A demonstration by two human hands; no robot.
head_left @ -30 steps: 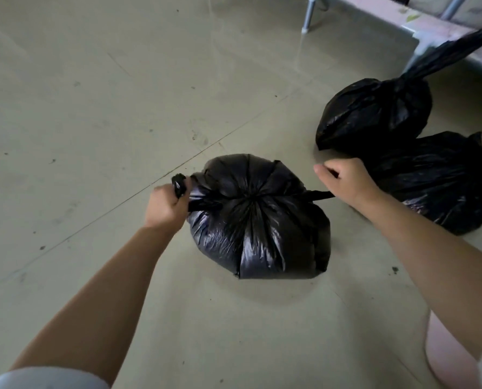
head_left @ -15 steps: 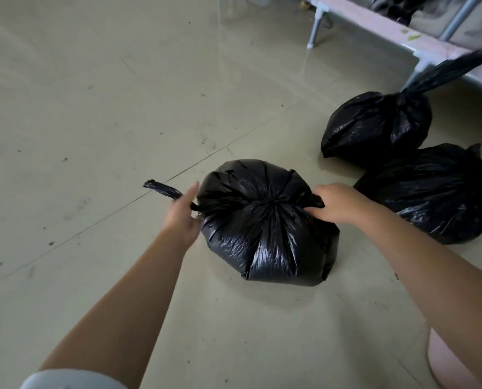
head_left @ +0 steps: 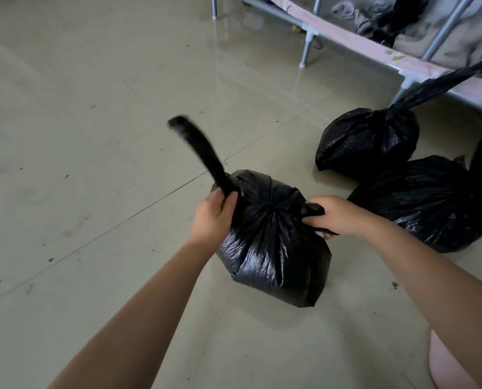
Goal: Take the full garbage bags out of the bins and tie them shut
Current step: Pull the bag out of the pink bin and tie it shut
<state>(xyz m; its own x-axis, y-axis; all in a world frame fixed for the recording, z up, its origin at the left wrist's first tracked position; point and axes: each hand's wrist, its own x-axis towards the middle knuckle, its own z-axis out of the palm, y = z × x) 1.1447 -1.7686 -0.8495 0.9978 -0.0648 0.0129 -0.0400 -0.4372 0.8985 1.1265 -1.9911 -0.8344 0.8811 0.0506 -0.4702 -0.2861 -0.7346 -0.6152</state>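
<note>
A full black garbage bag (head_left: 273,248) sits on the pale floor in the middle of the view, its top gathered to a centre. My left hand (head_left: 214,217) grips a long twisted tail of the bag (head_left: 197,153) that sticks up and to the left, blurred. My right hand (head_left: 332,217) pinches the other short tail at the bag's right side. Two more black bags lie to the right: one (head_left: 369,138) with a long twisted neck running up to the right, and another (head_left: 430,203) behind my right hand.
A metal-legged frame (head_left: 307,49) with a pink edge and heaped cloth runs across the top right. A pink object (head_left: 447,363) sits at the lower right edge. Tiled floor (head_left: 93,136) spreads to the left and front.
Both hands have moved in toward the bag from a wide pull. The left tail has swung from sideways to pointing up, and the right hand now sits against the bag's right side.
</note>
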